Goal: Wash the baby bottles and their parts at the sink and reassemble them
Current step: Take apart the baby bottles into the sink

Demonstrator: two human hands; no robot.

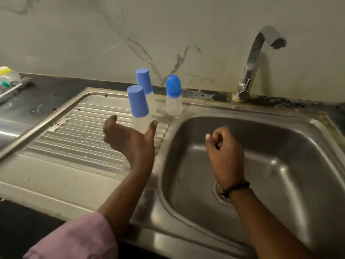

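Closest to me is my pink sleeve (pixel 74 238), bunched up at the bottom edge and partly cut off. My right hand (pixel 223 148) hangs over the sink (pixel 280 146), clenched into a loose fist with nothing in it as far as I can see, and a bead bracelet (pixel 235 188) on that wrist covers part of the drain (pixel 217 186).

My left hand (pixel 128 138) is over the ribbed drainboard (pixel 74 131), palm up and fingers spread, released, not gripping anything. The nearest bottle (pixel 139 109) sits right in the gap between thumb and fingers. Its bottom is hidden behind my palm, so I can't tell if skin is touching it. It looks tilted, but that could be the wide lens.

Just behind it is a second bottle (pixel 146 88), half blocked by the first. A third bottle (pixel 174 95) with a rounded blue cap stands apart to the right, by the sink's rim.

The tap (pixel 255 60) is at the back right. Far left on the dark desk (pixel 46 88) there's a brush (pixel 16 86) and some blurry stuff, cut off by the frame.
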